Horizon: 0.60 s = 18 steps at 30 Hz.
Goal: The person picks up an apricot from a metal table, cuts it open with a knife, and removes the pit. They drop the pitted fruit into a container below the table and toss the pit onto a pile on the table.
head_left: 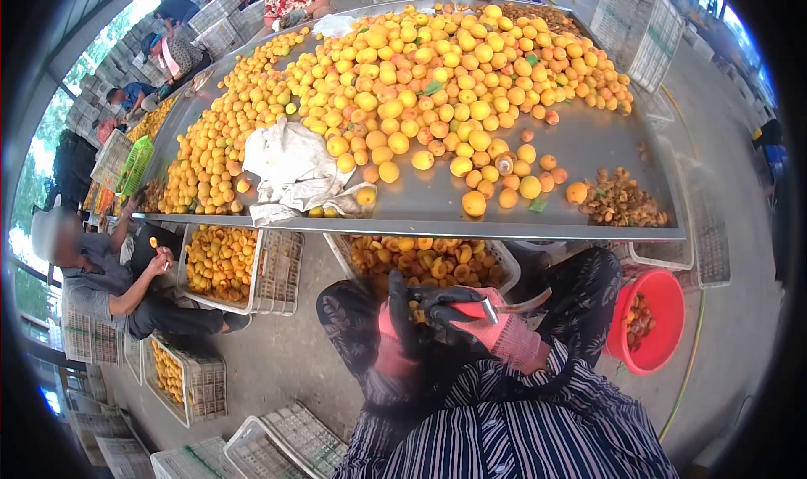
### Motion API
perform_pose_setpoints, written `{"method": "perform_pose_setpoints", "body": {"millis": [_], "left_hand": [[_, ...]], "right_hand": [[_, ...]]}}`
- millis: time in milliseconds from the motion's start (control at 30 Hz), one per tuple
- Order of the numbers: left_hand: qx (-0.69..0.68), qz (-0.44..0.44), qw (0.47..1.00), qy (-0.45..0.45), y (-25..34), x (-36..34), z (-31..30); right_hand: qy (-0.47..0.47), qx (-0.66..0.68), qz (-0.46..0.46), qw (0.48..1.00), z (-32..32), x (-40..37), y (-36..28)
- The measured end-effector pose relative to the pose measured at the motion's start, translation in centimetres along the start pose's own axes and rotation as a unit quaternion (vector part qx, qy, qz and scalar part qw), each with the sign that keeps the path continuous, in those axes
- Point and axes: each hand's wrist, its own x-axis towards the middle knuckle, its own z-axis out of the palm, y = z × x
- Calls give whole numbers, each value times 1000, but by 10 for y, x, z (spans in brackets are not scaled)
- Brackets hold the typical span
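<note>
Striped shirt [504,437] nearest, table [580,147] beyond

Remotely, I see the right hand [472,314] curled around a metal tool [490,312], fruit [416,312] between it and the left hand [398,321], whose grip I can't tell. Two crates [279,269] sit below the table's near edge, probably for reach; one bucket [666,344] below its right end; one cloth [290,164] atop, beside uncountable apricots [403,84].

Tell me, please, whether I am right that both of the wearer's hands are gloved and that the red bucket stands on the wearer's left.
Not quite: the red bucket stands on the wearer's right, as the head view shows. Both the left hand and the right hand are indeed gloved.
</note>
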Motion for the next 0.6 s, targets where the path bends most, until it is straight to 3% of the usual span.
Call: {"method": "perform_pose_setpoints", "body": {"millis": [67, 167, 200, 233, 267, 300, 367, 433, 467, 500, 567, 600], "left_hand": [[240, 142, 960, -9, -13, 5, -8], [186, 64, 980, -8, -25, 10, -5], [187, 63, 980, -8, -20, 9, -5], [161, 28, 986, -34, -11, 8, -4], [135, -7, 989, -59, -1, 8, -4], [136, -7, 989, -57, 12, 9, -3], [252, 186, 947, -73, 35, 12, 0], [274, 225, 932, -74, 43, 12, 3], [292, 266, 916, -72, 44, 15, 5], [292, 273, 913, -78, 35, 17, 4], [305, 303, 900, -69, 10, 28, 4], [253, 197, 942, -101, 25, 33, 11]], "right_hand": [[-17, -52, -26, 998, -2, 3, -6], [53, -38, 49, 997, 3, -2, 60], [-1, 123, 61, 990, -5, 5, 62], [-13, -100, -260, 960, -31, 5, 9], [-67, 80, -118, 987, -33, 5, 11], [-117, 255, 31, 959, -35, 6, 13], [-138, 186, 4, 973, -40, 6, 1], [-150, 116, -24, 982, -43, 6, 2], [-131, 16, -110, 985, -43, 7, 11], [-108, -84, -193, 972, -44, 7, 16], [-111, -78, -232, 963, -48, 11, 21], [-116, 35, -129, 984, -49, 11, 21]]}}
